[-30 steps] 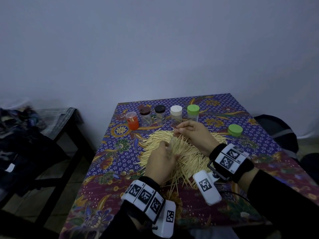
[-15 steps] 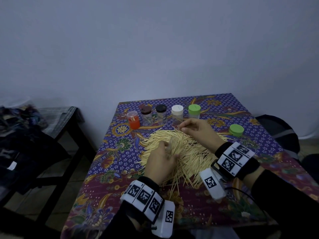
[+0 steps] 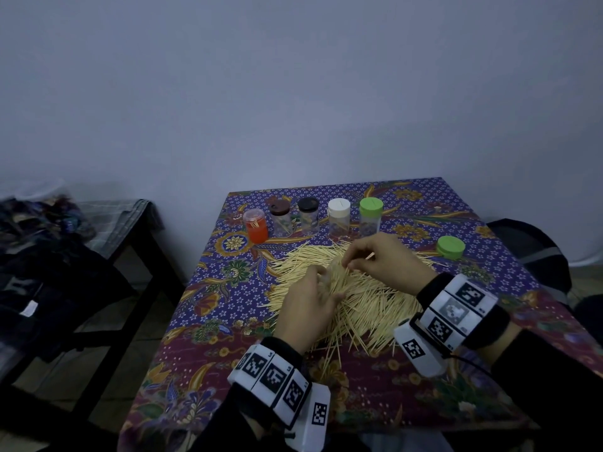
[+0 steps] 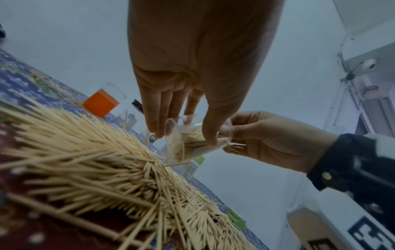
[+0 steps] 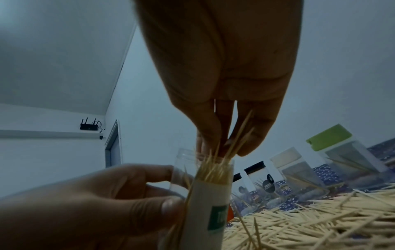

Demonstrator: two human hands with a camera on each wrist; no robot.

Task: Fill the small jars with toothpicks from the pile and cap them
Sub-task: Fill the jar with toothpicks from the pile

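A big toothpick pile [image 3: 372,301] lies mid-table on the patterned cloth [image 3: 228,321]. My left hand [image 3: 321,282] grips a clear, uncapped labelled jar [image 5: 211,191], tilted over the pile and partly filled with toothpicks [image 4: 188,140]. My right hand [image 3: 354,261] pinches a few toothpicks [image 5: 241,133] right at the jar's mouth, their lower ends inside it. In the head view the jar is mostly hidden by my hands. A loose green cap [image 3: 451,246] sits right of the pile.
Behind the pile stands a row of jars: orange [image 3: 256,225], brown-capped [image 3: 280,216], black-capped [image 3: 308,215], white-capped [image 3: 339,216], green-capped [image 3: 371,215]. A dark side table with clothes [image 3: 49,256] is at the left, a dark bag [image 3: 528,249] at the right.
My right hand has come down and a little nearer to the jar in my left hand, with toothpicks still pinched. The left hand has stayed put.
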